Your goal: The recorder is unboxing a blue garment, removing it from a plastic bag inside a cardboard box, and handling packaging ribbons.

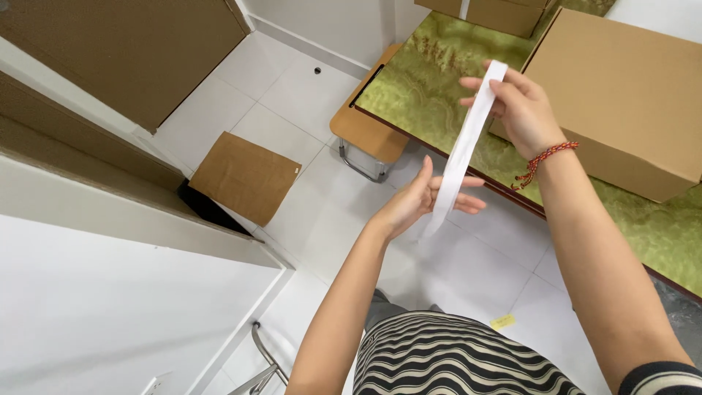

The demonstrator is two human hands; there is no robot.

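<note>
I hold a white strip taut above the floor: right grip pinches its top end beside the cardboard box on the green table; left grip closes on its lower part.

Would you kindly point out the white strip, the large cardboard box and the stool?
white strip (462,150), head view, middle of its length.
large cardboard box (621,88), head view, top face.
stool (363,132), head view, wooden seat.

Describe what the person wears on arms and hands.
Both forearms are bare. The right hand has a red braided cord bracelet with loose ends at the wrist. A dark striped sleeve edge shows near the right upper arm. The left hand wears nothing.
</note>
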